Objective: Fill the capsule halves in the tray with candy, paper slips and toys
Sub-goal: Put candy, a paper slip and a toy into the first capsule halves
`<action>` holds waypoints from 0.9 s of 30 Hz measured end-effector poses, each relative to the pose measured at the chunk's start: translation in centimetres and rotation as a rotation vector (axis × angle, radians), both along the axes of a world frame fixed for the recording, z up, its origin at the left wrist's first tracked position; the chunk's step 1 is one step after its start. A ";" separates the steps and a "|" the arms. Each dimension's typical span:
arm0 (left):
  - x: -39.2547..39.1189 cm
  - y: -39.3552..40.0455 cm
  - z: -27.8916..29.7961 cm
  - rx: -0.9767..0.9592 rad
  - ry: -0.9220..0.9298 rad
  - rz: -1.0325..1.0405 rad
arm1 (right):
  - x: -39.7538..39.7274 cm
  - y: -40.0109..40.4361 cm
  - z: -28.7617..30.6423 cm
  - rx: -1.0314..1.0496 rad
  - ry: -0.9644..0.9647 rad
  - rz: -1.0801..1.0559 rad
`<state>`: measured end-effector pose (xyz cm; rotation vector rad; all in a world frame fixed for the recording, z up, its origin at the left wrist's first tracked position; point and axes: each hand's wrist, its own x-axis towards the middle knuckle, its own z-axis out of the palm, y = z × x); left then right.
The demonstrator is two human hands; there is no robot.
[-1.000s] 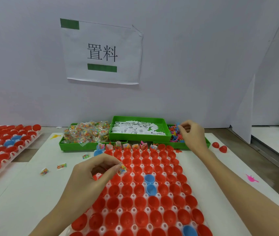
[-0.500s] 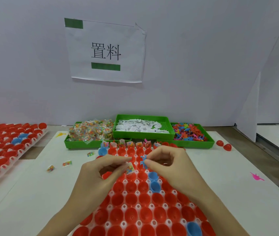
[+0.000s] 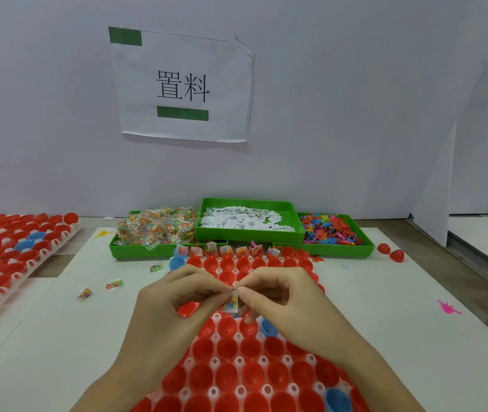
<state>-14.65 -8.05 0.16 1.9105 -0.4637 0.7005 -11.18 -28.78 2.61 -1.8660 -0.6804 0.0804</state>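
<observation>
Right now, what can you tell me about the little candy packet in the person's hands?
The candy packet is a small clear plastic wrapper with tiny orange, yellow and other bright pieces inside. It hangs upright above the tray of red capsule halves, not resting in any cup. The left hand and the right hand both pinch its top edge with their fingertips. It looks sealed, and the same as the packets piled in the green bin behind.

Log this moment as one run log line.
stage: packing capsule tray | left hand: pinches small clear candy packet | right hand: pinches same packet | far row: filled
</observation>
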 end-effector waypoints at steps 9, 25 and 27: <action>-0.5 -1.4 0.7 -0.029 -0.032 -0.028 | 0.4 -1.5 0.5 0.020 0.089 0.082; 7.7 -7.0 0.9 0.897 0.298 -0.087 | 10.5 -6.7 0.5 -0.159 -0.072 -0.512; 9.1 -8.1 0.5 1.021 0.301 -0.088 | 12.4 -6.8 -0.4 -0.173 -0.043 -0.509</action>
